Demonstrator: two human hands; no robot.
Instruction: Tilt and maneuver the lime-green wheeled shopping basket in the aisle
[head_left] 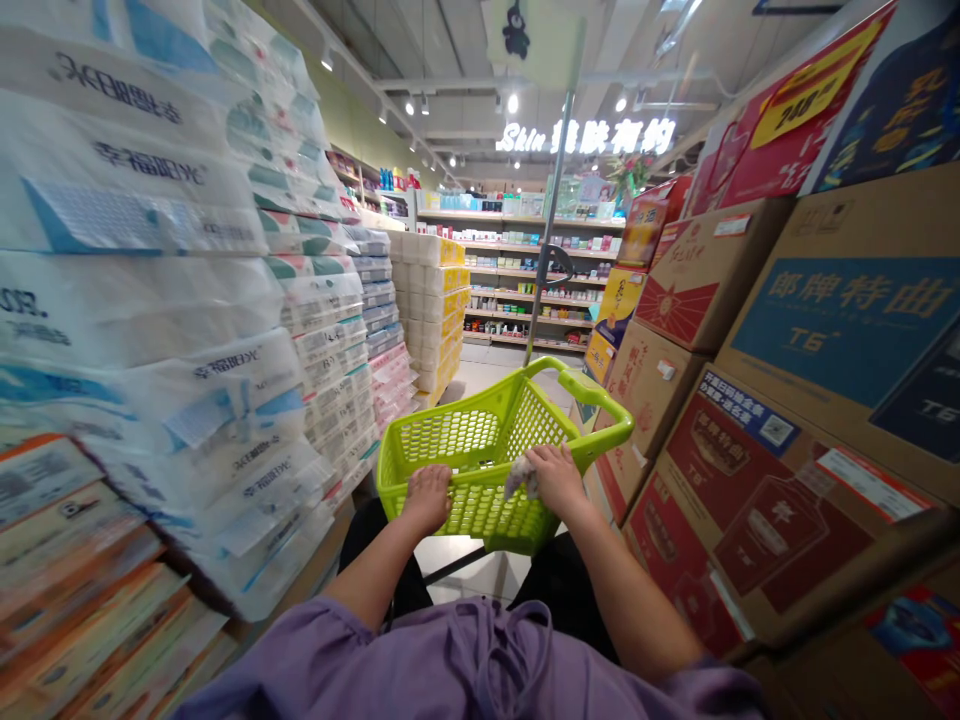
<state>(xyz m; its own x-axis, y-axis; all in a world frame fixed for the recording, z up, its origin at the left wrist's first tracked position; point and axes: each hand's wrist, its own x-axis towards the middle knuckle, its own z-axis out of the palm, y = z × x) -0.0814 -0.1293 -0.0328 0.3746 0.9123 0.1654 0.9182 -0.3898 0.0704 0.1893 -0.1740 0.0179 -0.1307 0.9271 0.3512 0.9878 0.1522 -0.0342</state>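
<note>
A lime-green plastic shopping cart basket (450, 443) with perforated walls stands in front of my body, tilted in view. My left hand (428, 498) is closed over its near rim, left of the middle. Further right on that rim rests my right hand (553, 478), its fingers curled around a crumpled greyish-white cloth (523, 478). At the basket's right side a thick green handle (609, 400) loops outward. Through the lattice the basket floor shows in part. Below it, a dark bar of the frame crosses the pale floor.
Stacked white tissue packs (180, 290) line the left side, with a stack of paper rolls (427, 300) beyond. Cardboard cartons (757, 490) rise close on the right. A thin metal pole (551, 210) stands ahead. Stocked shelves (517, 262) cross the far end of the tiled aisle.
</note>
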